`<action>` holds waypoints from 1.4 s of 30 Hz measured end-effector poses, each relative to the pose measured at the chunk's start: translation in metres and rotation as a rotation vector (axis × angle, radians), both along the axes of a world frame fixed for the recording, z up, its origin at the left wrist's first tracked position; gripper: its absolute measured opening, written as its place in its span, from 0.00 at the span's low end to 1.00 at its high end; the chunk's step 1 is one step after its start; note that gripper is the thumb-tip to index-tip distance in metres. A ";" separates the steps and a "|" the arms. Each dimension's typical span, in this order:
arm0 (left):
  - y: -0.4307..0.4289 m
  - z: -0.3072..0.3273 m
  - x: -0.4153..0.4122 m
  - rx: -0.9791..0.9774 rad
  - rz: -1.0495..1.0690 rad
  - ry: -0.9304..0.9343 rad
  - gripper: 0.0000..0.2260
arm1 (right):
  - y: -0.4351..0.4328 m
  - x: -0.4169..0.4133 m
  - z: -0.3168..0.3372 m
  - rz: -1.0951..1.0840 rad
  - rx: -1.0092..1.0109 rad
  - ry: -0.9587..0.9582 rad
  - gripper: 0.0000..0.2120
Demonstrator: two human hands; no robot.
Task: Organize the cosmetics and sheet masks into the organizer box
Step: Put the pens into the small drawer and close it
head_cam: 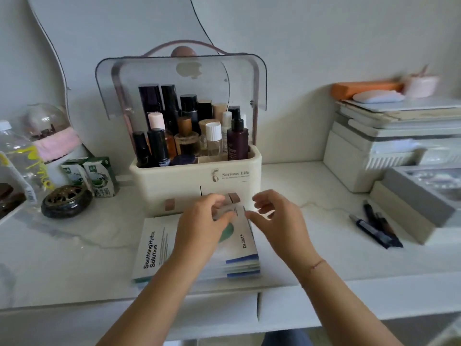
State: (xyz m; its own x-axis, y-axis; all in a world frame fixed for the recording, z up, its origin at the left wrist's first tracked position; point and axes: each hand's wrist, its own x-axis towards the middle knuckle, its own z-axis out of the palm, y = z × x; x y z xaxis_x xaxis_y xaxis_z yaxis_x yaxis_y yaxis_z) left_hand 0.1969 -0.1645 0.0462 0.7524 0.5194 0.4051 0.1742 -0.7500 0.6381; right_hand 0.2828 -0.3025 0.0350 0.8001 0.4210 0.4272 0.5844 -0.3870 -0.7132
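A cream organizer box [174,179] stands at the middle of the white desk, its clear lid [179,78] raised. Several cosmetic bottles [189,128] stand upright in its top compartment. Its lower drawers with brown pulls [233,197] look closed. In front of the box lies a stack of sheet masks [245,248], beside a flat "Soothing Hydra Solution" pack [152,248]. My left hand [202,226] rests on the stack, fingers pinching the far edge of the top mask. My right hand [277,218] hovers just right of it, fingers curled and apart, holding nothing.
At left are a water bottle [20,156], a glass dome [46,121], two green cartons [93,176] and a round dark dish [66,201]. At right lie pens [376,227], a grey box [421,196] and stacked white cases [389,136]. The desk's front edge [374,290] is near me.
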 end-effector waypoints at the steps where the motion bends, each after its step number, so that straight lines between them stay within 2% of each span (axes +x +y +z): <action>1: 0.001 0.001 -0.001 0.028 0.018 0.002 0.15 | 0.010 -0.001 0.001 0.030 -0.007 -0.009 0.12; 5: 0.006 -0.007 -0.016 0.250 -0.038 0.143 0.14 | 0.033 0.001 0.004 0.098 -0.055 -0.049 0.11; 7: 0.008 -0.013 -0.021 0.235 -0.104 0.193 0.15 | 0.035 0.005 0.005 0.092 -0.062 -0.084 0.09; 13: 0.011 -0.018 -0.022 0.216 -0.152 0.146 0.15 | 0.035 0.004 0.010 0.071 0.007 -0.176 0.05; 15: 0.008 -0.019 -0.025 0.136 -0.139 0.031 0.15 | 0.030 -0.001 0.009 0.080 0.013 -0.188 0.04; 18: 0.007 -0.020 -0.033 0.053 0.037 -0.376 0.18 | 0.016 -0.015 0.006 0.096 0.043 -0.211 0.03; 20: 0.007 -0.020 -0.037 0.045 0.115 -0.539 0.15 | 0.005 -0.029 0.006 0.112 0.069 -0.231 0.03; 23: 0.006 -0.018 -0.037 0.043 0.083 -0.592 0.15 | -0.015 -0.052 0.005 0.155 0.089 -0.243 0.05; 30: -0.006 -0.010 -0.037 0.098 -0.030 -0.537 0.18 | -0.046 -0.074 0.001 0.212 0.138 -0.113 0.05; 33: -0.025 0.004 -0.037 0.168 -0.061 -0.546 0.16 | -0.065 -0.056 0.000 0.053 0.216 -0.101 0.06; 36: -0.056 0.022 -0.034 0.207 -0.206 -0.567 0.15 | -0.102 -0.011 -0.009 -0.305 0.181 -0.145 0.09; 38: -0.082 0.026 -0.026 0.198 -0.337 -0.571 0.15 | -0.131 0.019 -0.018 -0.510 0.107 -0.058 0.13; 40: -0.108 0.022 -0.013 0.212 -0.450 -0.512 0.14 | -0.154 0.040 -0.028 -0.597 -0.003 0.017 0.17; 42: -0.129 0.013 0.002 0.236 -0.517 -0.366 0.12 | -0.163 0.056 -0.034 -0.603 -0.092 0.083 0.22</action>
